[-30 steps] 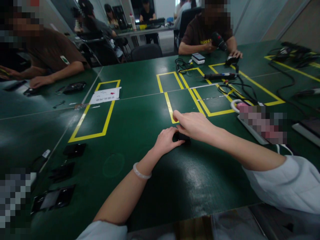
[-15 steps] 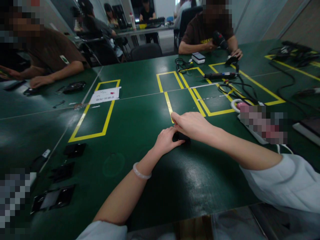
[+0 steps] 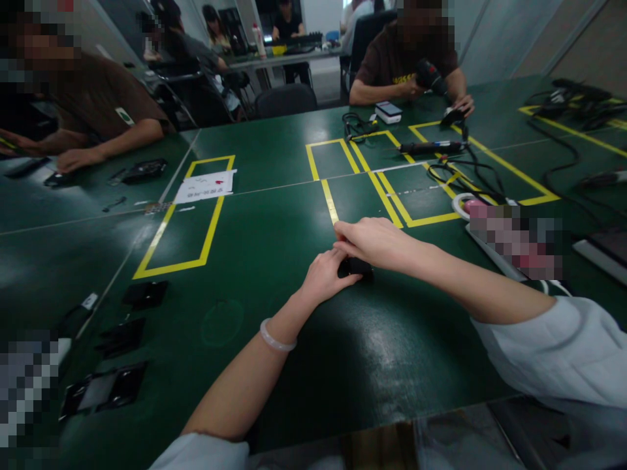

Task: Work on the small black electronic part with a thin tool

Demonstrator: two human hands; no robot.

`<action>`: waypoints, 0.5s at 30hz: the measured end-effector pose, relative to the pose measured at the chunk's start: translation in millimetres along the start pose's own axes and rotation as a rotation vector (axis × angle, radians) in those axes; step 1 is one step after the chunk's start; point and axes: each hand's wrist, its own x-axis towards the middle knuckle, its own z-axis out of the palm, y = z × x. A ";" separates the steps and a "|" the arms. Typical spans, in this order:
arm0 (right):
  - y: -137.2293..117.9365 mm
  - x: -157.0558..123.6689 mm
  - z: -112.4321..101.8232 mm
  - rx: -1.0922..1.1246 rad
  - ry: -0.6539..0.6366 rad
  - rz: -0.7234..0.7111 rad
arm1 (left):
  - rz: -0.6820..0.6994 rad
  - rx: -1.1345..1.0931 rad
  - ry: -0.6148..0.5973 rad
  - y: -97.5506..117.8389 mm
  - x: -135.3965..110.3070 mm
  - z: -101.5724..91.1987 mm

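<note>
My left hand point(image 3: 324, 275), with a pale bracelet on its wrist, is closed around a small black part point(image 3: 358, 267) on the green table point(image 3: 274, 365). The thumb lies along the part's near side and the fingers reach its far side. Directly above, my right hand point(image 3: 375, 243) is in a pinch, palm down, its fingertips by the left fingertips. Whatever the right fingers hold is hidden; only a small reddish spot shows there. Much of the black part lies under the right hand.
Several black parts point(image 3: 145, 295) lie in a column at left. Yellow tape outlines point(image 3: 210, 228) mark the table, one under a paper label point(image 3: 206, 187). At right are a black pen-shaped tool point(image 3: 434, 147), cables and a tape roll point(image 3: 463, 205). A co-worker opposite holds a power drill point(image 3: 431, 77).
My right hand has shifted slightly, its fingertips a little to the left, and more of the black part shows below it. My left hand stays in place.
</note>
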 end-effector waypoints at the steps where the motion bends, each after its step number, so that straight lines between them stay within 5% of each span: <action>1: 0.0 0.1 -0.2 -0.005 -0.003 -0.006 | 0.001 0.002 -0.003 0.4 -0.1 -0.3; 9: 1.3 -0.6 -2.5 0.040 -0.014 -0.100 | 0.000 0.011 0.013 -1.3 -1.3 1.5; 15: 0.1 -0.6 6.3 -0.050 0.071 -0.002 | -0.012 0.035 0.016 0.1 0.6 1.4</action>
